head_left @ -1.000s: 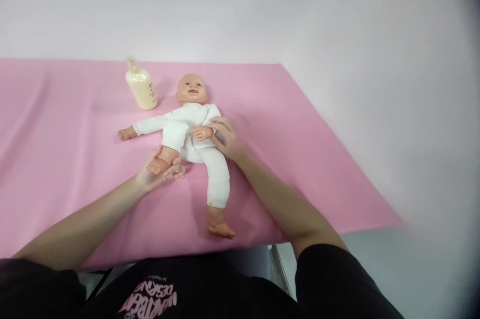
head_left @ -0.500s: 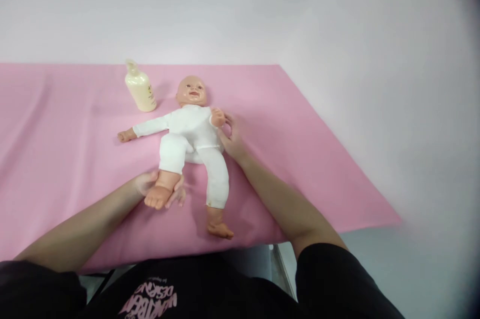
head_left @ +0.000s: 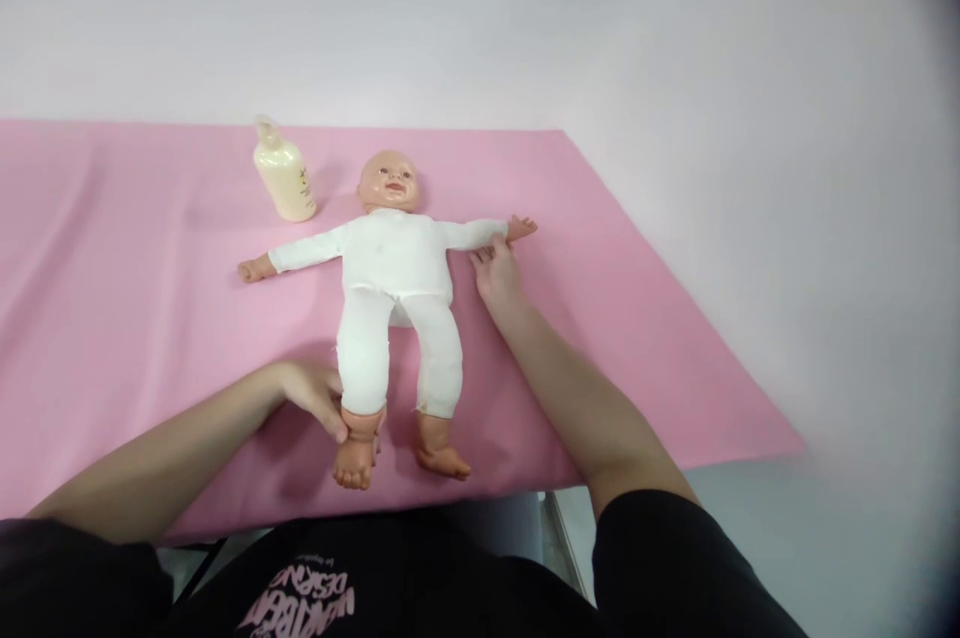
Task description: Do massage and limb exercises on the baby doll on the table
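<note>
A baby doll (head_left: 396, 258) with a white cloth body lies on its back, head toward the wall, both arms stretched out sideways and legs pointing at me. Around the ankle of the leg on my left, my left hand (head_left: 319, 398) is closed, thumb on the near side and some fingers hidden under the leg. My right hand (head_left: 496, 273) pinches the sleeve of the arm on my right, close to the wrist.
A pale yellow pump bottle (head_left: 285, 178) stands left of the doll's head. The pink cloth (head_left: 150, 318) covers the table, whose right edge slants toward me. A white wall (head_left: 450, 18) rises behind.
The doll's arm on my right went from bent over its chest to stretched outward, with my right hand moving right. The raised leg in my left hand came down and straightened.
</note>
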`<state>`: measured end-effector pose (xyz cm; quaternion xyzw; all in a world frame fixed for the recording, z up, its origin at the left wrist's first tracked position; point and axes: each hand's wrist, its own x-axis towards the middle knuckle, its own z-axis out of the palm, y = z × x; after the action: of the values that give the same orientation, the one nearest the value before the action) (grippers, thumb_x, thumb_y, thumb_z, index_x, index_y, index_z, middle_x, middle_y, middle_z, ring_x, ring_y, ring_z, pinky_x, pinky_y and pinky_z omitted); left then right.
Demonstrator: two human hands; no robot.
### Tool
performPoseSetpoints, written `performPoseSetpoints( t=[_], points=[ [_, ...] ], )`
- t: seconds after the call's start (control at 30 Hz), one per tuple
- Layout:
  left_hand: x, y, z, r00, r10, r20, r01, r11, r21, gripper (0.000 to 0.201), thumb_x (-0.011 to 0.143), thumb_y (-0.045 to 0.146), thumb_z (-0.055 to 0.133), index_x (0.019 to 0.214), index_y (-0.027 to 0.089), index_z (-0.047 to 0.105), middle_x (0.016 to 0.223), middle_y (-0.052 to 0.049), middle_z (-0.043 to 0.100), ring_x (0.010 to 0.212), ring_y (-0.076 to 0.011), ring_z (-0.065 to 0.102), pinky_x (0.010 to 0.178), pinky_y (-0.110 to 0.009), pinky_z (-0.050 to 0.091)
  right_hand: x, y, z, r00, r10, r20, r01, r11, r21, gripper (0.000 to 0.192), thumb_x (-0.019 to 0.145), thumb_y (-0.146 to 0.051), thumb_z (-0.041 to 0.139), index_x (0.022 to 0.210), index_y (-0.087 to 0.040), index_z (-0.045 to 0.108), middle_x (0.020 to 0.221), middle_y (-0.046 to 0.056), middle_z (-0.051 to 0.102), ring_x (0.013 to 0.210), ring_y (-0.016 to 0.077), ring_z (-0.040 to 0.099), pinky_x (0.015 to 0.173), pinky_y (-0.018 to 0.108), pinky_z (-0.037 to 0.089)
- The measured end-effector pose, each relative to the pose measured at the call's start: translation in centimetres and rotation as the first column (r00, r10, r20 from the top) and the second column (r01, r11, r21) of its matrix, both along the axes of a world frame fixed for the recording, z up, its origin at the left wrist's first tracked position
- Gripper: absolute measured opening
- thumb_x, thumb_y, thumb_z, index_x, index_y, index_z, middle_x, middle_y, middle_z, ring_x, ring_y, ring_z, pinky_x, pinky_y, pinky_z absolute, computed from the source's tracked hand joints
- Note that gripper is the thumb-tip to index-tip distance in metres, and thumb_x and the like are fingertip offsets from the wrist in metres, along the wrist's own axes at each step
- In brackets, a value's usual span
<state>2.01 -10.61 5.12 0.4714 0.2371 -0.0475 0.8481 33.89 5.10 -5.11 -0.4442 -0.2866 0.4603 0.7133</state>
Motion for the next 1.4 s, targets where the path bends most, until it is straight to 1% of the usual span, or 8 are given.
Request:
performPoseSetpoints(
  t=[0.13,0.3,0.47,0.57,0.67,1.03,1.2,1.4],
  points=[
    [0.0,0.2,0.1,0.996,-0.085,0.031,0.084,0.996,0.033,0.036,0.052,0.019,0.092,0.081,0.024,0.07,0.073,-0.005,0.069,0.085,-0.0368,0.074,0.078,-0.049,0.061,-0.3,-0.3,0.5,0.997,-0.009,-0.073,0.009,1.0,-0.006,0.031,0.093,-0.038,0.052,0.12,-0.028,0.042,0.133,0.01,0.065,0.115,0.0171,0.071,0.104,0.044,0.058],
    [-1.4,1.7,-2.6,0.962,-0.223,0.158,0.232,0.972,-0.046,0.044,0.04,0.026,0.095,0.074,0.025,0.067,0.062,-0.007,0.066,0.081,-0.0396,0.072,0.081,-0.053,0.058,-1.1,-1.4,1.5,0.999,-0.039,0.032,0.038,0.999,0.029,0.045,0.091,-0.041,0.058,0.13,-0.03,0.037,0.147,0.01,0.052,0.122,0.0184,0.067,0.099,0.044,0.061],
    [-2.2,2.0,-4.9,0.907,0.128,0.402,-0.09,0.99,-0.113,0.059,0.048,0.073,0.081,0.07,0.026,0.053,0.044,-0.003,0.05,0.073,-0.0377,0.067,0.085,-0.056,0.053,-2.3,-2.6,2.1,0.908,-0.123,0.4,-0.007,0.951,0.308,0.055,0.09,-0.054,0.062,0.135,-0.03,0.041,0.146,0.011,0.05,0.131,0.0227,0.059,0.1,0.042,0.059],
    [-1.8,1.8,-4.4,0.814,0.409,0.412,-0.376,0.912,-0.164,0.058,0.064,0.077,0.069,0.074,0.024,0.048,0.044,0.001,0.044,0.072,-0.0322,0.065,0.086,-0.05,0.052,-3.4,-3.5,2.5,0.812,-0.186,0.553,-0.106,0.886,0.452,0.053,0.092,-0.056,0.062,0.135,-0.028,0.047,0.14,0.012,0.056,0.132,0.0251,0.058,0.108,0.044,0.054],
    [-1.2,1.6,-3.3,0.748,0.558,0.36,-0.507,0.83,-0.234,0.051,0.076,0.069,0.068,0.079,0.021,0.052,0.05,0.002,0.046,0.077,-0.0274,0.062,0.087,-0.043,0.05,-4.1,-4.5,3.1,0.707,-0.169,0.687,-0.254,0.846,0.469,0.048,0.095,-0.053,0.059,0.135,-0.028,0.051,0.135,0.011,0.061,0.132,0.0264,0.059,0.115,0.049,0.049],
    [0.0,1.3,-2.7,0.781,0.523,0.341,-0.489,0.852,-0.187,0.051,0.085,0.061,0.064,0.091,0.011,0.065,0.064,-0.005,0.056,0.073,-0.025,0.059,0.078,-0.039,0.046,-4.4,-5.6,4.3,0.404,-0.24,0.883,-0.456,0.784,0.422,0.03,0.1,-0.038,0.048,0.124,-0.029,0.065,0.128,0.009,0.068,0.129,0.0261,0.062,0.115,0.055,0.05],
    [-0.3,1.3,-2.9,0.851,0.345,0.395,-0.337,0.937,-0.093,0.055,0.083,0.067,0.063,0.093,0.013,0.064,0.065,-0.006,0.06,0.071,-0.0254,0.061,0.08,-0.042,0.048,-4.3,-5.7,4.2,0.491,-0.203,0.847,-0.398,0.813,0.426,0.033,0.099,-0.041,0.053,0.127,-0.029,0.063,0.13,0.009,0.067,0.129,0.0266,0.061,0.116,0.054,0.047],
    [-1.2,1.2,-2.8,0.941,-0.098,0.323,0.094,0.995,0.029,0.061,0.071,0.072,0.073,0.096,0.017,0.067,0.071,-0.011,0.068,0.086,-0.0353,0.068,0.085,-0.049,0.051,-4.1,-4.3,3.3,0.785,-0.138,0.604,-0.17,0.89,0.423,0.05,0.091,-0.055,0.063,0.133,-0.028,0.053,0.135,0.01,0.06,0.13,0.026,0.059,0.113,0.049,0.05]
  ],
)
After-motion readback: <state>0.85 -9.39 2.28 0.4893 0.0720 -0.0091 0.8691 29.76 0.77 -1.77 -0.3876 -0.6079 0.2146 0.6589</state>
